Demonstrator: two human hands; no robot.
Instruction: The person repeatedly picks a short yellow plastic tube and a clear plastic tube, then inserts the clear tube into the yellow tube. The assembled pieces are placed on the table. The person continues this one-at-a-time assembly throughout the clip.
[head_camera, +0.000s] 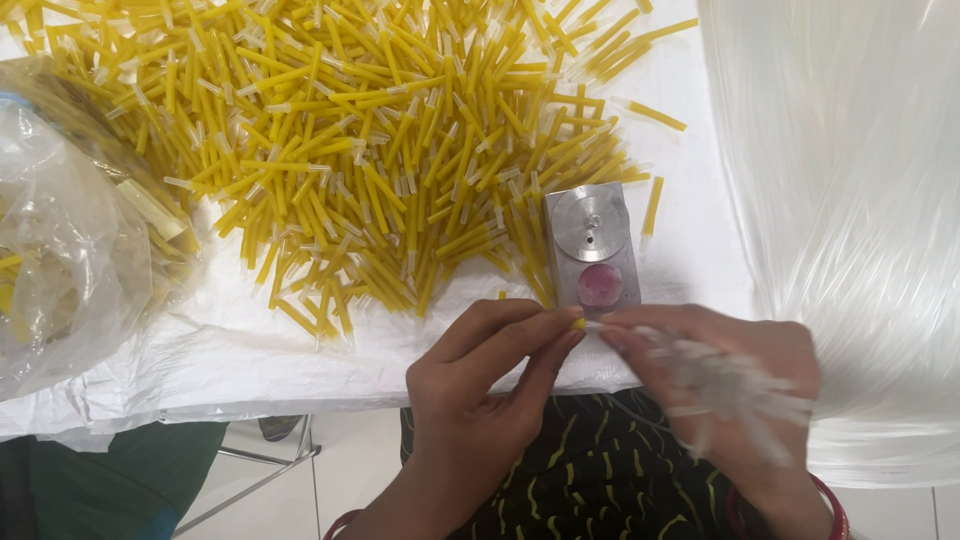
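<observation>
Two hands meet over one small yellow tube at the table edge.

At far left lies one clear plastic bag (60, 250) of yellow pieces; beside it spreads a heap of yellow tubes (380, 150), too many to count. The left hand (480, 400) pinches shut on one yellow tube piece (579, 323) between thumb and forefinger, just below one metal block (592, 248). The right hand (720, 390) grips a bunch of clear tubes (735, 390), blurred, its fingertips touching the same piece. Clear sheeting (850, 200) lies at right.
</observation>
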